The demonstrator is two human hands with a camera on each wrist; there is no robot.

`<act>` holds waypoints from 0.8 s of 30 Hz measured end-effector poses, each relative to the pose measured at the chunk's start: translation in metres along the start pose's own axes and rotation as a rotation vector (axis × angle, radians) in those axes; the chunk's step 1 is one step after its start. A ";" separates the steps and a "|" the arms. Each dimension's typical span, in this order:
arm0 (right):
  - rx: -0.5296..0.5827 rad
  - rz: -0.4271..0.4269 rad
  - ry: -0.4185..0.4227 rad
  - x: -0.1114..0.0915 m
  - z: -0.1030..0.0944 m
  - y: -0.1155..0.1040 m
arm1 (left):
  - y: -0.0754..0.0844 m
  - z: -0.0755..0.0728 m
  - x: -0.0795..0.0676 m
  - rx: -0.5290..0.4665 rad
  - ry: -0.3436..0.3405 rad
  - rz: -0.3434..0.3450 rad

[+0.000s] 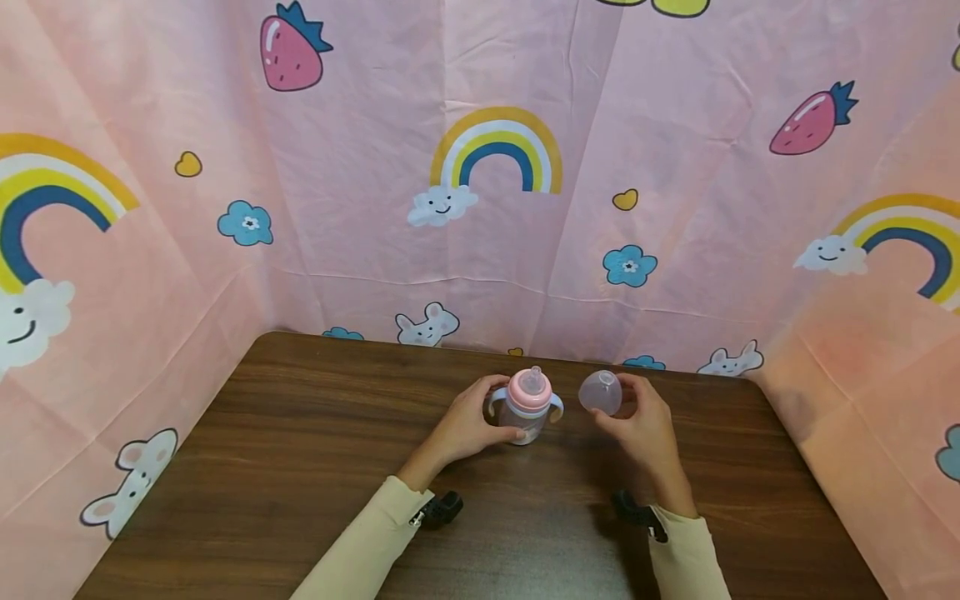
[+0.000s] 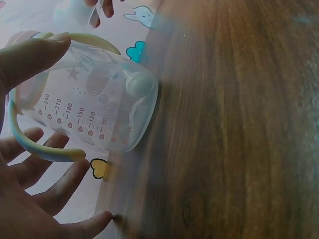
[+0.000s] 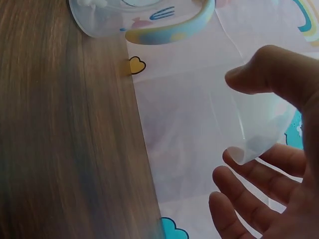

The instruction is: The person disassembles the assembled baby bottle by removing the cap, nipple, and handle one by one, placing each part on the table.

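A clear baby bottle (image 1: 523, 421) with a pink collar, a teat and two pastel handles stands upright toward the table's back. My left hand (image 1: 467, 423) grips it from the left, thumb across the front. Printed scale marks and a weighted straw end show through the bottle (image 2: 94, 107) in the left wrist view; there the lower fingers are spread below one handle (image 2: 47, 152). To the right of the bottle, apart from it, my right hand (image 1: 643, 423) holds a translucent dome cap (image 1: 598, 393) between thumb and fingers. The cap (image 3: 261, 117) appears raised off the table in the right wrist view.
The brown wooden table (image 1: 300, 467) reaches back to a pink patterned cloth (image 1: 360, 208), which hangs behind it and on both sides. Black straps (image 1: 442, 510) sit at both wrists, over cream sleeves (image 1: 367, 533).
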State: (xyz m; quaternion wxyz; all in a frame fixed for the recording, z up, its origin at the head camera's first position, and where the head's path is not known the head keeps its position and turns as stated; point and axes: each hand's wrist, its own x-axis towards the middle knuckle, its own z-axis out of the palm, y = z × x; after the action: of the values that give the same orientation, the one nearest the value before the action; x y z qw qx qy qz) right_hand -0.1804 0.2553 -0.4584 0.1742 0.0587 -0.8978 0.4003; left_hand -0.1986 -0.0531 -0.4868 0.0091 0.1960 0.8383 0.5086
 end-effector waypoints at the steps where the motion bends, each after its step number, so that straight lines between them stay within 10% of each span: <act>1: -0.005 0.007 -0.008 0.000 -0.001 0.000 | 0.000 0.000 0.000 -0.001 0.001 -0.001; 24: -0.075 0.125 -0.106 0.001 -0.011 0.007 | 0.000 -0.001 -0.001 -0.019 -0.013 -0.026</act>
State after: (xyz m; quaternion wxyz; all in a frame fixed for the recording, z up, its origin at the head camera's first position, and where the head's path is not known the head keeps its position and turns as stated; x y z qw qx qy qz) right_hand -0.1798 0.2683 -0.4557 0.1031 0.0172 -0.9220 0.3728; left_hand -0.1984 -0.0546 -0.4863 0.0230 0.1881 0.8359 0.5151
